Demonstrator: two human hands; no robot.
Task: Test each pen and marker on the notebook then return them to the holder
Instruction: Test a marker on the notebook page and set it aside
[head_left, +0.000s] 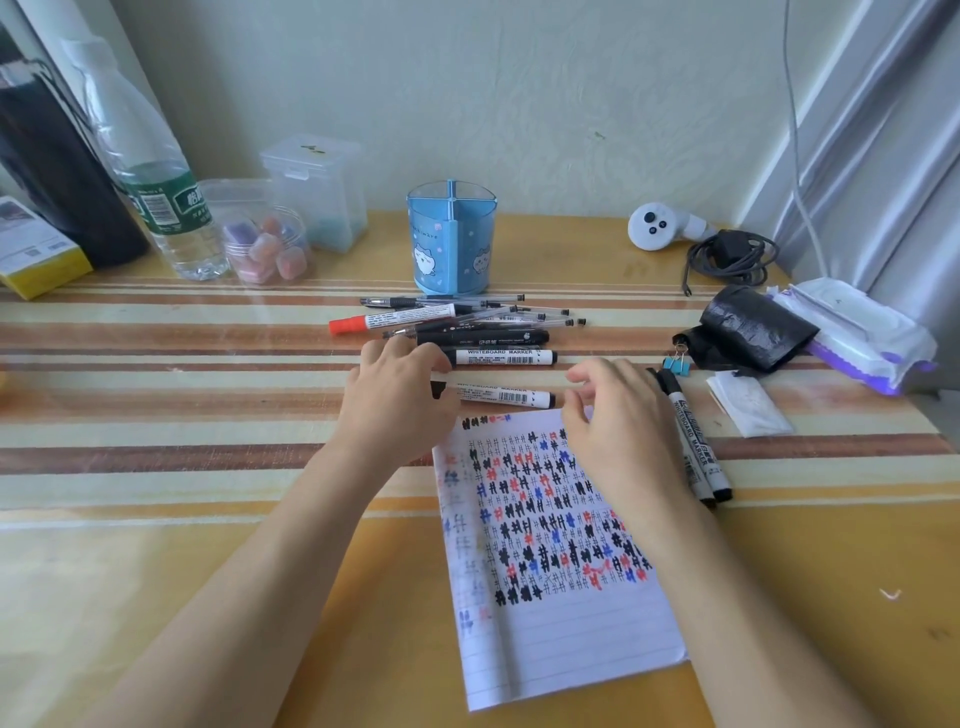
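Observation:
A lined notebook (561, 623) lies open on the table, its upper half filled with black, red and blue hash marks. Beyond it a blue pen holder (451, 239) stands with nothing showing above its rim. Between them lie several pens (498, 312), a red-capped marker (395, 321), a black marker (483, 338) and two white whiteboard markers (506, 356), (501, 396). My left hand (397, 395) rests over the left ends of these markers, fingers loosely bent. My right hand (618, 410) hovers at the notebook's top edge, fingers relaxed, holding nothing. Two more markers (693, 441) lie right of it.
A water bottle (156, 192), plastic boxes (317, 187) and a jar of cubes (267, 249) stand at the back left. At the right lie a white controller (657, 226), a coiled cable (727, 257), black bags (748, 327), wet wipes (862, 332), a binder clip (678, 361) and folded paper (748, 405).

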